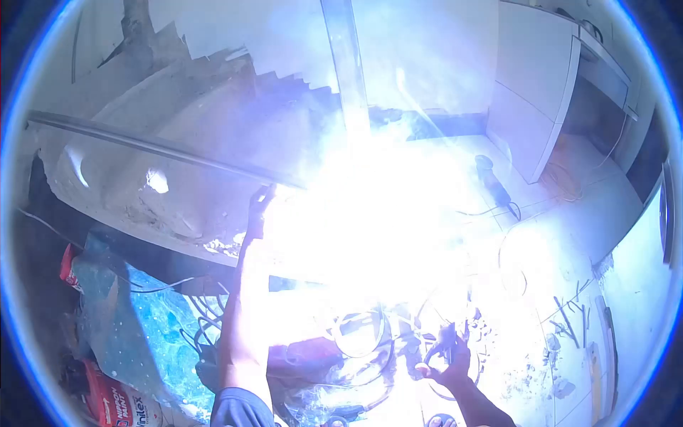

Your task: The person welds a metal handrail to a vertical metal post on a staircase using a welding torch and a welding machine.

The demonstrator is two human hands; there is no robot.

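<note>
A blinding white glare fills the middle of the head view and hides what lies there. My left hand (pixel 260 203) is raised at the glare's left edge, its fingers round the metal bar (pixel 156 147) near its right end. Low on the right, my right hand (pixel 449 359) is closed on a dark tool (pixel 445 339), whose front end is lost in the light. An upright metal post (pixel 345 64) runs down into the glare from the top.
A corded power tool (pixel 494 183) lies on the floor by a white cabinet (pixel 533 85). Cables (pixel 206 324) and a blue sheet (pixel 153 313) are at lower left, beside a red paint container (pixel 110 398). Thin rods (pixel 569 320) lie at right.
</note>
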